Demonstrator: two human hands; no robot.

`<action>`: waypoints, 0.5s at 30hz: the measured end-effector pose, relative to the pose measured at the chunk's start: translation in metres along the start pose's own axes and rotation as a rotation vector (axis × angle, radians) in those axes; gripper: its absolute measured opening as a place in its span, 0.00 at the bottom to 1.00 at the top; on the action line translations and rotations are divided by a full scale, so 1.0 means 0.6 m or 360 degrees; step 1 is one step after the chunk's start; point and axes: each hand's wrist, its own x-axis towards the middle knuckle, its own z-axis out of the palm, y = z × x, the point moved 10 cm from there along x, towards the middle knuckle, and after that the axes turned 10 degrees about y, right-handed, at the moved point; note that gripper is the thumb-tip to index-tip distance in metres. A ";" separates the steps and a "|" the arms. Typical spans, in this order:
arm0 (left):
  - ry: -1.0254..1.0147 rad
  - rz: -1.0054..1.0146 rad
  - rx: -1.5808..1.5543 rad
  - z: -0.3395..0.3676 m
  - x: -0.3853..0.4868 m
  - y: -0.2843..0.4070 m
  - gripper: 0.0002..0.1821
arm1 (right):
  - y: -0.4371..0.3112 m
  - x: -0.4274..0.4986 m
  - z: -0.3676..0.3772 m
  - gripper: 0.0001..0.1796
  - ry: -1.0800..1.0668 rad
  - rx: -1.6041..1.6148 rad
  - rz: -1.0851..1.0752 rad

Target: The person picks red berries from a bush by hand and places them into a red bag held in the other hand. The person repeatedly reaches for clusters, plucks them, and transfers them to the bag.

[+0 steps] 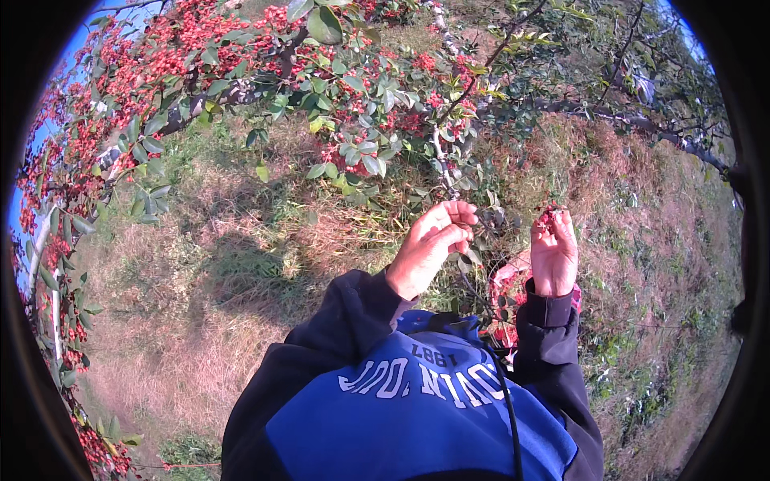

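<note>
My right hand (553, 255) is raised with its fingertips closed on a small cluster of red berries (546, 220), which resemble Sichuan pepper. To its left, my left hand (432, 243) has curled fingers, with the thumb close to the index finger. It is beside a thin leafy stem, and whether anything is pinched in it cannot be told. Below and between the hands is a pinkish container, perhaps a bag (504, 274), with red berries (503, 302) in it. My right forearm partly hides it.
Branches heavy with red berry clusters (198, 36) arch across the top and down the left side. A thick bare branch (637, 122) crosses at upper right. A pale stem (441, 153) rises ahead of the hands. Dry grass (150, 343) covers the ground.
</note>
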 end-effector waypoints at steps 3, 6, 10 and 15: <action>0.0102 0.0013 -0.0135 -0.055 -0.010 0.028 0.08 | -0.110 0.024 -0.121 0.13 0.0128 -0.0261 -0.0366; 0.0297 0.0085 -0.0209 -0.125 -0.022 0.057 0.07 | -0.187 0.012 -0.267 0.14 0.0569 -0.0923 -0.0566; 0.0489 0.0224 -0.0173 -0.202 -0.035 0.083 0.07 | -0.220 0.007 -0.413 0.17 0.0566 -0.2683 -0.0792; 0.0716 0.0458 0.0446 -0.264 -0.044 0.112 0.08 | -0.159 0.012 -0.245 0.13 0.0213 -0.2130 -0.0627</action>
